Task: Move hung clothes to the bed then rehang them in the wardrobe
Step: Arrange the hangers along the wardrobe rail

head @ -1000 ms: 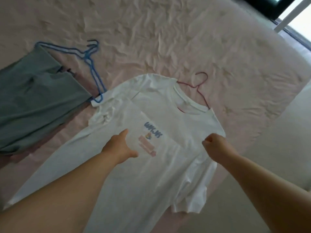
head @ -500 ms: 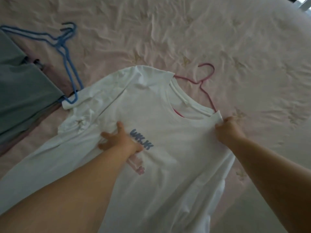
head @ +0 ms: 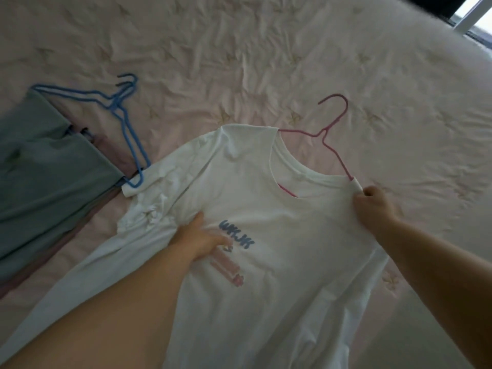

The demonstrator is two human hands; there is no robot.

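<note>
On the bed, a white shirt lies on its pink hanger, hook pointing away. Right hand pinches the shoulder seam, fingers clamped on cloth. Left hand presses the chest, fingers fairly straight. Blue hangers and green garment lie well left. Likely step: seating shirt on hanger; next, grab the hook and lift. Since a second ago, the right hand has moved up to the shoulder.

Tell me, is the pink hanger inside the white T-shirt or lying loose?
Inside. The pink hanger has its hook out of the white T-shirt neck; one arm shows inside the collar, the other runs under the shoulder the right hand grips.
</note>
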